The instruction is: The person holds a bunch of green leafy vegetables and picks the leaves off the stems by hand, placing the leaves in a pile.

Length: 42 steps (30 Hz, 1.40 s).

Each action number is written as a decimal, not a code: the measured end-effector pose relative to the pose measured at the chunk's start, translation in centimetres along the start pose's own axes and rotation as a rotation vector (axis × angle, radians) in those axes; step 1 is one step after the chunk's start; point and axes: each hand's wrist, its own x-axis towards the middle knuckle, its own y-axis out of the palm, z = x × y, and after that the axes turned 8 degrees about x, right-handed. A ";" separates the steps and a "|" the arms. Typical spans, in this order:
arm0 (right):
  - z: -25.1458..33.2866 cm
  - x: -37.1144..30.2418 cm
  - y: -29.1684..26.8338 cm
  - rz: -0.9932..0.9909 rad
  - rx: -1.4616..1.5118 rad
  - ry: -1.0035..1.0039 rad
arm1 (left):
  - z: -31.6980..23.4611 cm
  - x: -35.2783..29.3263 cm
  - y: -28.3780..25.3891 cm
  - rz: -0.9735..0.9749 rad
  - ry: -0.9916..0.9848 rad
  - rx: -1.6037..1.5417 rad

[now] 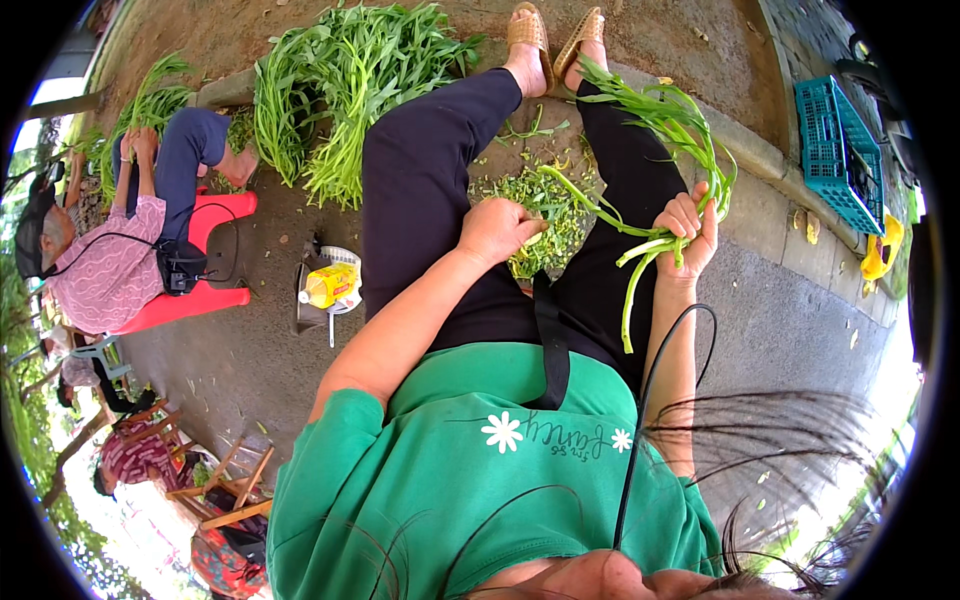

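Note:
My right hand [688, 228] is closed round a small bunch of water spinach [690, 115]. Its long leaves arch up past my knee, and several pale green stems hang below the fingers. One stem reaches left across the gap between my legs. My left hand [500, 232] is curled in a pinch above my left thigh, apart from the bunch; whatever its fingertips hold is too small to make out. Below my hands, scraps of leaf and stem [560, 195] are scattered on the ground between my legs. A large heap of water spinach [345, 85] lies beyond my left knee.
At far left, a person [110, 250] on a red plastic stool [215, 210] handles greens. A yellow-labelled bottle [328, 286] lies beside my left thigh. A teal crate [825, 150] and yellow object [882, 250] are at right, near the kerb [740, 145]. Others sit at lower left.

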 end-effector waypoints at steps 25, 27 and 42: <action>-0.4 0.0 0.0 -0.004 -0.104 0.002 | -0.5 2.4 -0.9 -0.428 0.299 -0.024; -0.5 0.0 0.0 0.000 -0.111 0.001 | -0.4 2.3 -0.7 -0.391 0.293 -0.021; -0.5 0.1 -0.2 0.017 -0.116 0.007 | 0.1 1.7 -0.4 -0.324 0.163 -0.333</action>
